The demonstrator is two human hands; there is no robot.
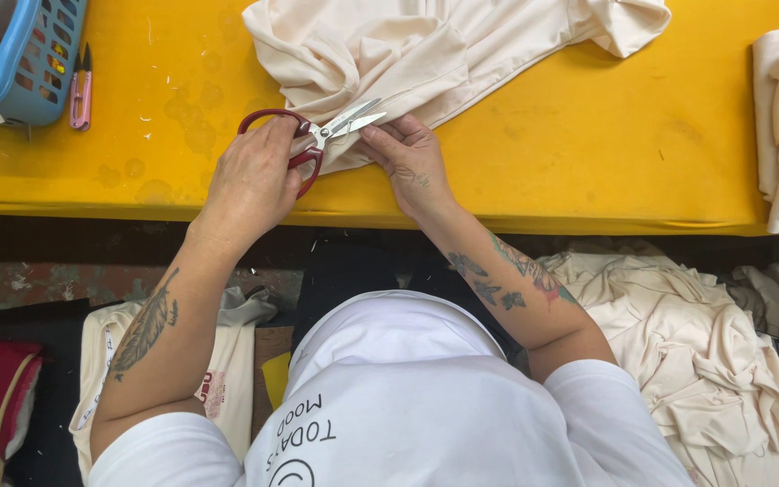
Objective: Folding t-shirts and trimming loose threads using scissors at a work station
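Trimming a cream garment with red-handled scissors at the near edge of a yellow surface.

My left hand (250, 180) is curled through the handles of the scissors (317, 137), blades slightly parted. Their long axis runs along the near edge, tips pointing toward the right end and slightly away from me. My right hand (412, 162) pinches a fold of the cream garment (426, 54) just beside the tips. I judge a snip is in hand; next the blades must close on the pinched edge.
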